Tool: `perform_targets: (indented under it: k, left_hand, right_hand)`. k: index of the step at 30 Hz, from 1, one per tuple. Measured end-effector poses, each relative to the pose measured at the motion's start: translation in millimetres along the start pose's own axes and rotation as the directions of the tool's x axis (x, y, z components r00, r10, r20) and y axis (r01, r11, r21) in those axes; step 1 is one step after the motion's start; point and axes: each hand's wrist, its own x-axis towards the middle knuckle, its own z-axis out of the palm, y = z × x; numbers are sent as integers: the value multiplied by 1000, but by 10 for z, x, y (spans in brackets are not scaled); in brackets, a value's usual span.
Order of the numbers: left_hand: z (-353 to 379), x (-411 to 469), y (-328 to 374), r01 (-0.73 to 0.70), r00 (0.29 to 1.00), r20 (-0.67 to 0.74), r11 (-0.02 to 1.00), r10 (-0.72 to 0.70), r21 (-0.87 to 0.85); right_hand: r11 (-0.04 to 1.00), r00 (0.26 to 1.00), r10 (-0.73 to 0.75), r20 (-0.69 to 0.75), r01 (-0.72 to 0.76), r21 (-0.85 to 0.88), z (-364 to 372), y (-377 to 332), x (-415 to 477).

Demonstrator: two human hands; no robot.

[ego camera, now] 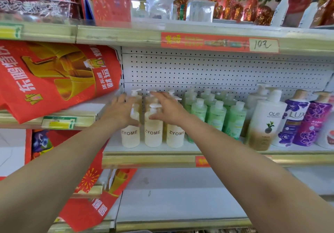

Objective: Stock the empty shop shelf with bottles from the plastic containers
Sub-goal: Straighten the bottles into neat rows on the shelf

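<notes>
Nearest, bare left forearm [59, 164] in from 7 o'clock and right forearm [249, 160] from 5 o'clock, both stretched toward the middle shelf [150, 158]. Left hand [122, 110] flat against the 9 o'clock side of the cream ZYOME pump bottles [153, 133], fingers straight and spread, tips blurred, thumb beside the front left bottle. Right hand [169, 109] laid over the pump heads at dead centre, fingers straight, thumb touching the middle front bottle; nothing gripped by either. ZYOME bottles upright in rows at the shelf's 9 o'clock end, three labels facing front. Green bottles [216, 117] just beside at 3 o'clock, then an OLAY bottle [265, 122] and purple LUX bottles [292, 124]. White pegboard [216, 70] behind at 12 o'clock; red banner [54, 77] at 9 o'clock.
</notes>
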Motion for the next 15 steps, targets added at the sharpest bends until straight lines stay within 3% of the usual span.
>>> perform_targets:
  k: [3,6,10,15]
  left_hand:
    - [-64,65,450,-20,983,-185,1000,18,-8]
    - [-33,165,1076,-112,979,-189,975,76,-190]
    - [84,347,1780,-165,985,-108,911,133,-377]
    - [185,510,2201,-104,990,59,940,129,-325]
  right_hand:
    - [999,980,-24,-197,32,38,-432,170,-90]
    - [998,967,65,-248,-69,-7,-928,615,-232]
    - [971,973,174,-150,-195,-136,-1378,1271,-488]
    - [947,989,114,99,-78,-310,-1455,1601,-645]
